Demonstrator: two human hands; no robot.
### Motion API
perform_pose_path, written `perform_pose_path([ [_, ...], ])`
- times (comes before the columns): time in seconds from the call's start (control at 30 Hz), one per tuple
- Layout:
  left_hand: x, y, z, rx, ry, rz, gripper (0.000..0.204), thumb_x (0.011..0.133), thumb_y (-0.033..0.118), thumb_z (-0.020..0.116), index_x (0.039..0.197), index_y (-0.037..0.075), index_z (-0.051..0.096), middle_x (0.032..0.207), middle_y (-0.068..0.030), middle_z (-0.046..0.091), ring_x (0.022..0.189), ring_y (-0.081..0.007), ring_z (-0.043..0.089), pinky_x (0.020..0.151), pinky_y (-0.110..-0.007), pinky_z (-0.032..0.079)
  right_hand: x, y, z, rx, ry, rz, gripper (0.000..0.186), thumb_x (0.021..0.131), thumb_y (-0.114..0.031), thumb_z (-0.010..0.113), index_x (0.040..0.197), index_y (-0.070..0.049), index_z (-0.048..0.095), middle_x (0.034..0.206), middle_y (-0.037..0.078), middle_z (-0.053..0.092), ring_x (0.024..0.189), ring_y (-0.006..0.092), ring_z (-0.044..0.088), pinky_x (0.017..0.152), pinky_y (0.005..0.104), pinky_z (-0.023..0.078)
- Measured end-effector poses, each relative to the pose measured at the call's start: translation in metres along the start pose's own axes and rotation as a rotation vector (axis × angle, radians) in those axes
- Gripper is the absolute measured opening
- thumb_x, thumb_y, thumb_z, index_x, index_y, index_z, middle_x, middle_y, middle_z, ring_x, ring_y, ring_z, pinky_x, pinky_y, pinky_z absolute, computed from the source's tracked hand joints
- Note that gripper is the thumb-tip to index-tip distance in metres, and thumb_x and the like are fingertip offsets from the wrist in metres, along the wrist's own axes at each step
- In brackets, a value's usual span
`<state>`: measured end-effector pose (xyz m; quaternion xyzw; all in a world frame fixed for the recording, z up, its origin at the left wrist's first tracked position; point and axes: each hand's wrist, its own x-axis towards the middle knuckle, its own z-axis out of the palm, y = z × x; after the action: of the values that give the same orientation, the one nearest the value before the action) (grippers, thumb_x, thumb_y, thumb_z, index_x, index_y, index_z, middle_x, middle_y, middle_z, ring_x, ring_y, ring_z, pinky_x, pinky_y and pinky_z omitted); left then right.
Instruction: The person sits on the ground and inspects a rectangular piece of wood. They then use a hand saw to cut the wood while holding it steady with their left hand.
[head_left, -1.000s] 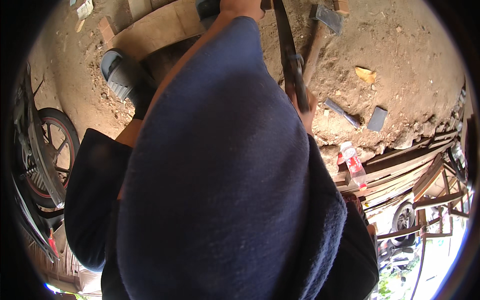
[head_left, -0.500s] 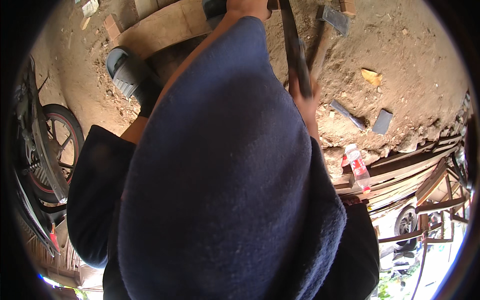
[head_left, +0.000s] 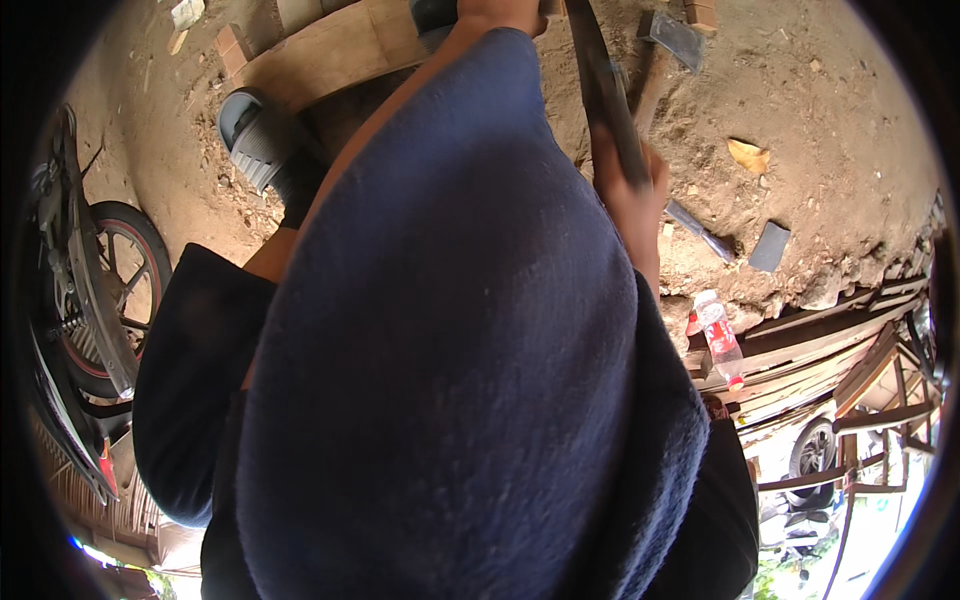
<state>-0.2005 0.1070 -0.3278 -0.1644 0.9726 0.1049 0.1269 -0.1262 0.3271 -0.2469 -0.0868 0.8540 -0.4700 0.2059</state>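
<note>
The fingers of the left hand (head_left: 505, 12) cannot be told open or closed; only the wrist and heel of that hand show at twelve o'clock, at the end of a bare forearm that runs out of a wide dark blue fleece sleeve (head_left: 440, 380) filling the middle of the view. The hand lies over a pale curved wooden plank (head_left: 330, 50) that rests on the sandy ground (head_left: 830, 120) at eleven o'clock. At nine o'clock stands a motorcycle wheel with red spokes (head_left: 115, 290), and at about ten o'clock, just below the plank, a foot wears a grey ribbed rubber sandal (head_left: 255, 140). The right hand (head_left: 628, 195), at one o'clock, has its fingers wrapped tightly about the handle of a long dark metal blade (head_left: 600, 80), which points up toward twelve o'clock. Just beside the blade, further right, lies a hammer with a dark head and wooden handle (head_left: 668, 45). At three o'clock a clear plastic bottle with a red label (head_left: 718, 338) lies by stacked wooden boards (head_left: 830, 345).
</note>
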Motion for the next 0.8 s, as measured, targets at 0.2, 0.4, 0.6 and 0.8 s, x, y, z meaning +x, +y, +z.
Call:
perform_pose_path([
  [0.2,0.002,-0.003,0.001,0.087,0.065,0.039,0.038,0.074,0.023,0.072,0.106,0.001,0.069,0.107,-0.0195,0.069,0.104,-0.0309,0.067,0.089,-0.043,0.053,0.006,-0.001,-0.005,0.015,-0.012,-0.071,0.021,0.094,-0.016,0.060,0.091,0.004,0.065,0.062,0.010,0.058,0.054,0.0162,0.055,0.053,0.0354,0.043],
  [0.4,0.002,0.002,-0.002,0.047,-0.047,0.003,0.041,0.074,0.022,0.071,0.109,0.002,0.068,0.113,-0.0189,0.068,0.109,-0.0310,0.065,0.092,-0.043,0.051,-0.060,-0.030,-0.042,0.032,-0.078,0.029,0.020,0.095,-0.013,0.059,0.097,0.006,0.065,0.065,0.014,0.059,0.057,0.0175,0.058,0.053,0.0357,0.044],
  [0.6,0.003,0.000,-0.006,0.023,-0.101,-0.001,0.045,0.076,0.023,0.071,0.114,0.000,0.066,0.114,-0.0193,0.068,0.110,-0.0326,0.064,0.099,-0.047,0.045,0.013,-0.036,-0.012,0.119,-0.046,0.191,0.025,0.093,-0.019,0.064,0.082,0.003,0.061,0.060,0.010,0.056,0.053,0.0152,0.054,0.051,0.0353,0.042],
  [0.8,0.000,0.003,0.007,0.117,0.060,0.008,0.049,0.076,0.026,0.073,0.117,0.001,0.065,0.118,-0.0185,0.067,0.111,-0.0319,0.063,0.102,-0.050,0.042,-0.079,-0.037,-0.049,0.016,-0.030,0.140,0.021,0.095,-0.011,0.059,0.106,0.006,0.065,0.063,0.013,0.057,0.059,0.0150,0.057,0.052,0.0329,0.042],
])
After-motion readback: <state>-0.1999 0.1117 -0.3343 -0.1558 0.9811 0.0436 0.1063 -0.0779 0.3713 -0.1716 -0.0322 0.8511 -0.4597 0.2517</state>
